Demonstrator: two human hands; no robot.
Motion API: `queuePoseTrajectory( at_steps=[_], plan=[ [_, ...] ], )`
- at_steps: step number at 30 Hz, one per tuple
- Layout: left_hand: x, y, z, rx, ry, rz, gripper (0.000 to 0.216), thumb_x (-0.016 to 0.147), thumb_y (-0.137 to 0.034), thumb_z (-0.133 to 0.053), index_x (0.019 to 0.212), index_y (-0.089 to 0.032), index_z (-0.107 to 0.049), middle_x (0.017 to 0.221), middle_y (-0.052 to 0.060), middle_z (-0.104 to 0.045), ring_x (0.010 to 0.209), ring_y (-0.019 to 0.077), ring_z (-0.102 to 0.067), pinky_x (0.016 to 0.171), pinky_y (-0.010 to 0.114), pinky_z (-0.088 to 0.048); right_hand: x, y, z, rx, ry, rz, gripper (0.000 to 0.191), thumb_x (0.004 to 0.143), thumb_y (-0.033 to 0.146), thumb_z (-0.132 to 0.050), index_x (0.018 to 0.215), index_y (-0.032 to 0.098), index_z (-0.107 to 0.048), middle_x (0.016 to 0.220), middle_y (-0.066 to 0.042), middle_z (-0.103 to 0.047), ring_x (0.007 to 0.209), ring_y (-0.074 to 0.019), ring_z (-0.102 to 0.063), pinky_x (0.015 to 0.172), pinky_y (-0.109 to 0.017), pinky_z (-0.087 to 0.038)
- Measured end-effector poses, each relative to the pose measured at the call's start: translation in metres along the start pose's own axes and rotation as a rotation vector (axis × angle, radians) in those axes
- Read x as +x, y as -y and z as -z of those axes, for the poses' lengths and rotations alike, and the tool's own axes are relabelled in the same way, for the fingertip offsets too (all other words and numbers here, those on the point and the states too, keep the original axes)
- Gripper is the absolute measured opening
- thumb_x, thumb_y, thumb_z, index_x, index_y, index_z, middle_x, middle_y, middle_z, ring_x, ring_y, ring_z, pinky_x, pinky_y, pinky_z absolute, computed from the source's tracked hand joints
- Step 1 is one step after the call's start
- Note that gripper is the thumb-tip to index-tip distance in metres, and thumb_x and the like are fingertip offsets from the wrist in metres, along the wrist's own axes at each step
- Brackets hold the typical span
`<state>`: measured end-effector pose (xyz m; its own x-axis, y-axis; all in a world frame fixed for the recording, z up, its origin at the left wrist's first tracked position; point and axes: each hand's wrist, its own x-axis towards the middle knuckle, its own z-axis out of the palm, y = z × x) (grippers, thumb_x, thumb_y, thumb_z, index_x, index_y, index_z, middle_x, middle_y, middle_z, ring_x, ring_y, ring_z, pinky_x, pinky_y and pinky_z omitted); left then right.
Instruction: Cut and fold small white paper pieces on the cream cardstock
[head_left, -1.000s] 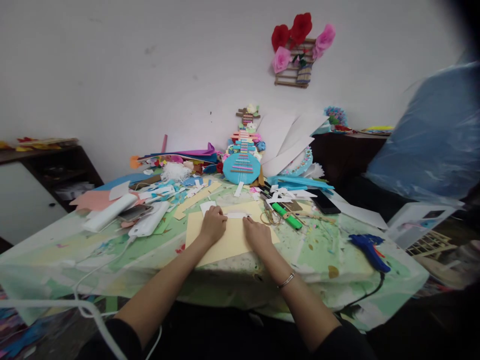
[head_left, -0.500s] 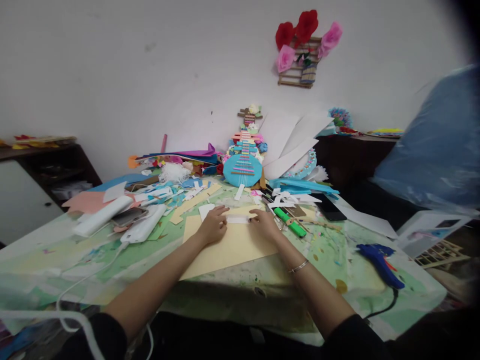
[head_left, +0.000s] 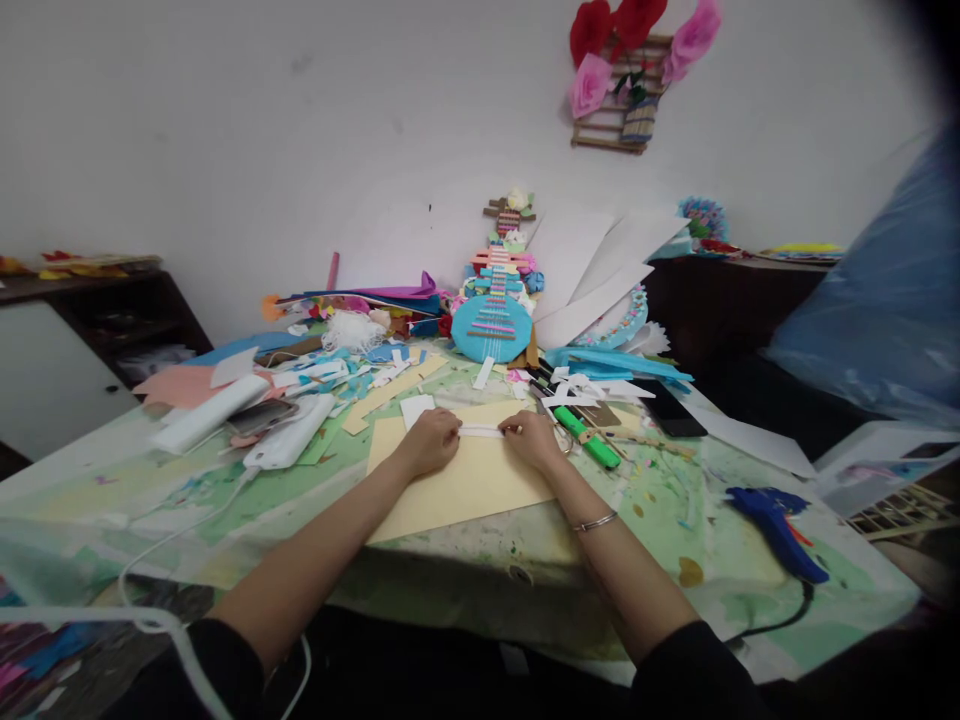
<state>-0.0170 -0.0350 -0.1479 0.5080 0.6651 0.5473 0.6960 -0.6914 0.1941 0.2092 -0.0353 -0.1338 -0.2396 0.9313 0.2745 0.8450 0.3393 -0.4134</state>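
Note:
A narrow white paper strip [head_left: 481, 430] stretches between my two hands, low over a cream sheet of card [head_left: 469, 485]. My left hand [head_left: 433, 441] pinches the strip's left end, fingers curled. At the other end, my right hand [head_left: 531, 440] grips the strip between thumb and fingers. The strip looks slimmer here, with a line along it that may be a fold. Behind my left hand lies a small white paper piece [head_left: 417, 408]. A green utility knife [head_left: 587, 437] rests to the right of my right hand.
A blue paper lute-like craft [head_left: 491, 328] stands against the wall. Paper scraps and white power strips [head_left: 291, 432] lie on the left. At the right are a black phone [head_left: 670, 408] and a blue glue gun [head_left: 778, 530] with its cord over the table edge.
My fingers have closed more tightly on both ends of the strip, which now shows as a thinner band. The whole view has shifted slightly.

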Motion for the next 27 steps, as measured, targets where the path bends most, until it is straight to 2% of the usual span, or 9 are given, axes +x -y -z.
queuePoseTrajectory(
  at_steps=[5, 11, 14, 16, 18, 21, 27],
  plan=[
    [0.002, 0.001, 0.005, 0.078, 0.062, -0.052, 0.011, 0.081, -0.014, -0.050, 0.082, -0.016, -0.060, 0.084, 0.008, -0.067, 0.086, 0.0204, -0.060, 0.077, 0.033, -0.044, -0.004, 0.004, 0.007, -0.084, 0.043, 0.107, 0.023, 0.082, 0.023, -0.053, 0.091, 0.020, -0.074, 0.089, -0.006, -0.066, 0.078, -0.0143, -0.060, 0.072, -0.022, -0.041],
    [0.006, 0.005, 0.014, 0.170, 0.203, -0.193, 0.017, 0.088, -0.015, -0.044, 0.083, -0.018, -0.060, 0.083, 0.006, -0.066, 0.084, 0.0187, -0.058, 0.076, 0.032, -0.039, -0.008, 0.008, 0.012, -0.193, 0.100, 0.182, 0.025, 0.086, 0.021, -0.049, 0.089, 0.020, -0.073, 0.093, -0.007, -0.063, 0.081, -0.0150, -0.061, 0.071, -0.022, -0.040],
    [0.009, 0.003, 0.016, 0.306, 0.240, -0.252, 0.022, 0.089, -0.012, -0.041, 0.102, -0.016, -0.058, 0.084, 0.008, -0.064, 0.083, 0.0195, -0.058, 0.074, 0.032, -0.038, -0.008, 0.010, 0.012, -0.228, 0.102, 0.185, 0.025, 0.087, 0.020, -0.047, 0.092, 0.019, -0.072, 0.094, -0.008, -0.063, 0.083, -0.0163, -0.061, 0.072, -0.023, -0.041],
    [0.011, -0.001, 0.017, 0.390, 0.246, -0.295, 0.028, 0.088, -0.009, -0.039, 0.112, -0.014, -0.052, 0.083, 0.009, -0.063, 0.081, 0.0202, -0.057, 0.073, 0.033, -0.037, -0.008, 0.010, 0.011, -0.243, 0.091, 0.184, 0.026, 0.087, 0.019, -0.047, 0.100, 0.019, -0.069, 0.098, -0.008, -0.063, 0.086, -0.0170, -0.061, 0.074, -0.024, -0.042],
    [0.013, -0.004, 0.018, 0.411, 0.255, -0.349, 0.024, 0.087, -0.009, -0.040, 0.105, -0.015, -0.055, 0.080, 0.009, -0.062, 0.080, 0.0210, -0.056, 0.073, 0.034, -0.037, -0.008, 0.010, 0.011, -0.253, 0.076, 0.185, 0.031, 0.086, 0.018, -0.048, 0.113, 0.019, -0.064, 0.106, -0.008, -0.061, 0.092, -0.0173, -0.060, 0.077, -0.024, -0.042],
    [0.016, -0.005, 0.019, 0.379, 0.272, -0.401, 0.015, 0.086, -0.011, -0.044, 0.083, -0.017, -0.058, 0.076, 0.009, -0.061, 0.078, 0.0216, -0.054, 0.074, 0.036, -0.036, -0.009, 0.010, 0.011, -0.268, 0.068, 0.200, 0.038, 0.085, 0.016, -0.049, 0.122, 0.022, -0.058, 0.115, -0.006, -0.058, 0.095, -0.0167, -0.060, 0.078, -0.023, -0.042],
    [0.016, 0.004, 0.012, 0.278, 0.251, -0.349, 0.018, 0.084, -0.011, -0.046, 0.078, -0.017, -0.061, 0.077, 0.009, -0.061, 0.077, 0.0208, -0.055, 0.072, 0.035, -0.037, -0.009, 0.012, 0.011, -0.318, 0.095, 0.234, 0.026, 0.089, 0.022, -0.045, 0.091, 0.022, -0.071, 0.110, -0.005, -0.060, 0.082, -0.0164, -0.061, 0.067, -0.024, -0.041]
  ],
)
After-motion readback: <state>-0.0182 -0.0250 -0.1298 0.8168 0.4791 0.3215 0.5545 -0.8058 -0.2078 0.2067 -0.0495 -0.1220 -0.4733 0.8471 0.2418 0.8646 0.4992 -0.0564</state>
